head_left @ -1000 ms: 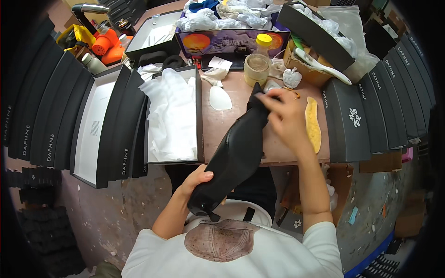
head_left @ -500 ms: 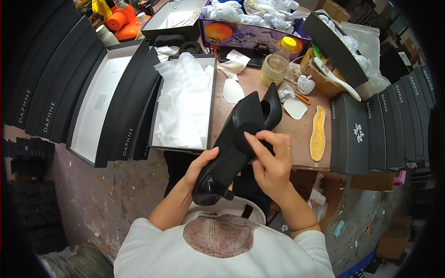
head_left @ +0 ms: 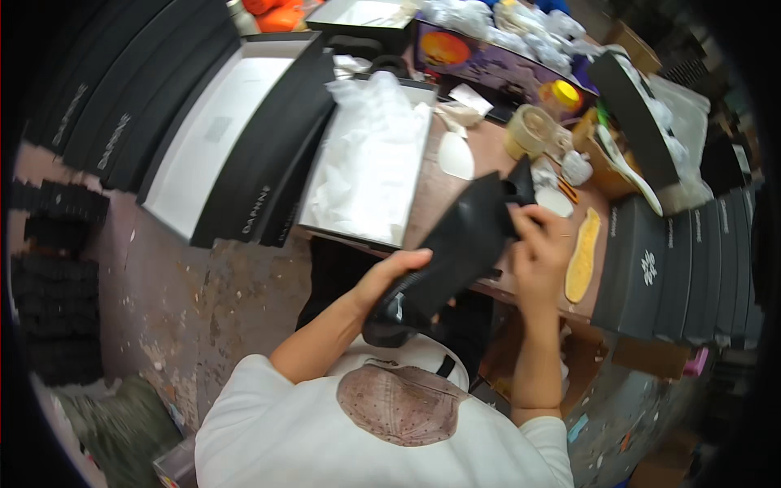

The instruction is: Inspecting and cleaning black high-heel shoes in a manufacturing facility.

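Note:
A black pointed shoe [head_left: 455, 244] with a glossy heel end is tilted in front of my body, its toe up and to the right. My left hand [head_left: 394, 272] is shut on it, thumb along the near-left side and the other fingers hidden beneath. A second black pointed toe [head_left: 521, 180] shows just beyond the first; I cannot tell how it is supported. My right hand [head_left: 541, 248] is at the shoe's right edge, fingers bent together and slightly blurred. What those fingers hold, if anything, is hidden.
An opened shoebox [head_left: 427, 154] with white tissue paper [head_left: 358, 163] lies ahead. Black boxes stand in rows left and right [head_left: 634, 268]. A yellow insole-shaped piece [head_left: 582, 256], a jar [head_left: 529, 132], a yellow-capped bottle [head_left: 564, 94] and a white-handled brush [head_left: 626, 167] are at the right.
The view has swung, so the table and boxes appear shifted right and tilted. My right fingers have moved from the shoe's surface to its right edge. My left hand keeps its hold.

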The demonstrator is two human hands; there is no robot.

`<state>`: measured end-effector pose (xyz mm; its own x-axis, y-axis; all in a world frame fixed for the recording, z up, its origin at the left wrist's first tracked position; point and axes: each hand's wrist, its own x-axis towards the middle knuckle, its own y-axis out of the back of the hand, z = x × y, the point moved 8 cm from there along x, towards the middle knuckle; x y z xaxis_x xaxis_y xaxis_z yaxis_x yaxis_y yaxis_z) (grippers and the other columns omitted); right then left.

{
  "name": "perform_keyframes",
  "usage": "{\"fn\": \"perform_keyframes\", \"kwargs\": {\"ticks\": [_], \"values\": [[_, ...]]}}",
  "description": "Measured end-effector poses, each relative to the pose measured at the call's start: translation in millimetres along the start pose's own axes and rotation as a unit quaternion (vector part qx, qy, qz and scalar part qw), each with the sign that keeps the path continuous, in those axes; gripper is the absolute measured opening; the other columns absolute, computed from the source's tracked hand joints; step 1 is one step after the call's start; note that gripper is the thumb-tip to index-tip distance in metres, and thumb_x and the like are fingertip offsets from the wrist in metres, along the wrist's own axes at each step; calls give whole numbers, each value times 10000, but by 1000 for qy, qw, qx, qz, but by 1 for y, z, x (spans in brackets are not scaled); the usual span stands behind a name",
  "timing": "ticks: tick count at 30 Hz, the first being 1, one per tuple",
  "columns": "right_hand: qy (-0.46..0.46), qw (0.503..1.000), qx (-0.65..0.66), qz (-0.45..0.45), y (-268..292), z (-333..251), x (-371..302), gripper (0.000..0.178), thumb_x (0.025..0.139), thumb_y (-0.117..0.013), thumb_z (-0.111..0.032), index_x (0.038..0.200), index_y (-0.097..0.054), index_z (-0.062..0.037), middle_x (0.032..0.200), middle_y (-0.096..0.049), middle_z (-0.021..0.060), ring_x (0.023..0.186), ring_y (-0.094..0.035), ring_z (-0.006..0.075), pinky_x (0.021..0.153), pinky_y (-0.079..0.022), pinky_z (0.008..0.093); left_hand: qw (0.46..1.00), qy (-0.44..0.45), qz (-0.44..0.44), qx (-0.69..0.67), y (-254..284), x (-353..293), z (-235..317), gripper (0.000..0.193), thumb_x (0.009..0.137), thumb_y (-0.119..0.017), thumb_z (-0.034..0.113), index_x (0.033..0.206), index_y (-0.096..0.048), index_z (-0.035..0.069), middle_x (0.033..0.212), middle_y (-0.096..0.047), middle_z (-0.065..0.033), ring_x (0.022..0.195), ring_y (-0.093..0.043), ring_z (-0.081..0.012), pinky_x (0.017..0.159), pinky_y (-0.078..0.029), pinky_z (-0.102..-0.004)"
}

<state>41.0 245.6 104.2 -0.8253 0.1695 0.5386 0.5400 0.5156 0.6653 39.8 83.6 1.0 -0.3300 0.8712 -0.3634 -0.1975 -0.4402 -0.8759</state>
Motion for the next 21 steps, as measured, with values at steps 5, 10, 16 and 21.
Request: {"fn": "perform_keyframes", "kwargs": {"ticks": [5, 10, 16, 21], "values": [[-178, 945, 198, 188, 50, 90, -35, 429, 754, -427, 103, 1148, -592, 78, 1188, -543, 112, 1081, -535, 197, 939, -403, 281, 939, -171, 13, 297, -34, -27, 50, 372, 800, -609, 174, 1088, -558, -57, 864, -596, -59, 762, -565, -103, 689, -472, -231], [-199, 949, 199, 140, 29, 101, -57, 426, 770, -432, 76, 1173, -568, 69, 1177, -537, 100, 1129, -493, 197, 1002, -337, 301, 773, -292, 180, 533, -12, -80, 131, 578, 731, -682, 203, 1230, -511, -36, 1027, -627, -139, 889, -605, -197, 809, -476, -312], [-219, 938, 234, 132, 17, 86, -63, 413, 783, -440, 73, 1177, -565, 62, 1175, -532, 97, 1120, -494, 188, 992, -343, 291, 495, -280, 360, 739, -12, -105, 161, 631, 605, -752, 285, 1139, -567, 4, 900, -616, -147, 746, -587, -231, 684, -465, -322], [-209, 941, 237, 124, 17, 77, -65, 433, 790, -475, 79, 1215, -550, 54, 1229, -499, 101, 1087, -513, 179, 920, -402, 268, 430, -327, 377, 753, -42, -108, 143, 584, 627, -732, 272, 1111, -507, 37, 970, -568, -149, 865, -597, -324, 741, -478, -399]]}}
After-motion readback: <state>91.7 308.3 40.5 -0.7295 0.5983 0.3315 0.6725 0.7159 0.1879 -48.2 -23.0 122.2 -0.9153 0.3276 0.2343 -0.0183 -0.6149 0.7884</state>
